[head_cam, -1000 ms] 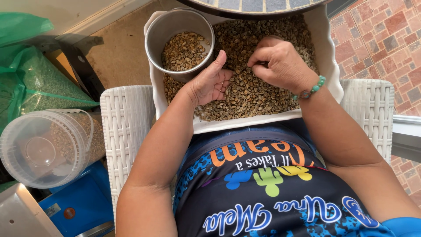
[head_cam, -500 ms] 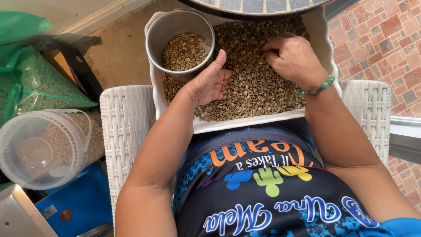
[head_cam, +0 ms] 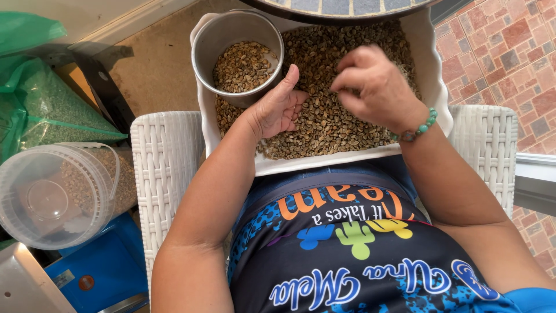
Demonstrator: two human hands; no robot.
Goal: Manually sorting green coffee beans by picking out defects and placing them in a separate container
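Note:
A white tray [head_cam: 324, 163] full of pale green-brown beans [head_cam: 341, 116] rests on my lap. A round metal bowl [head_cam: 208, 43] partly filled with the same beans stands in the tray's left corner. My left hand [head_cam: 278, 107] cups the bowl's near side, thumb up against its rim. My right hand [head_cam: 376, 87], a green bead bracelet [head_cam: 420, 127] on its wrist, hovers over the beans with fingertips pinched together; whether a bean is between them is hidden.
I sit in a white wicker chair [head_cam: 165, 168]. To the left are a clear lidded plastic bucket [head_cam: 55, 194] with beans, a green bag [head_cam: 40, 110] and a blue box [head_cam: 95, 272]. A tiled table edge [head_cam: 341, 7] sits beyond the tray; brick paving [head_cam: 509, 52] lies at right.
My right hand moved right across the beans, then lifted and came back toward the middle with fingers pinched. The left hand and bowl stayed put.

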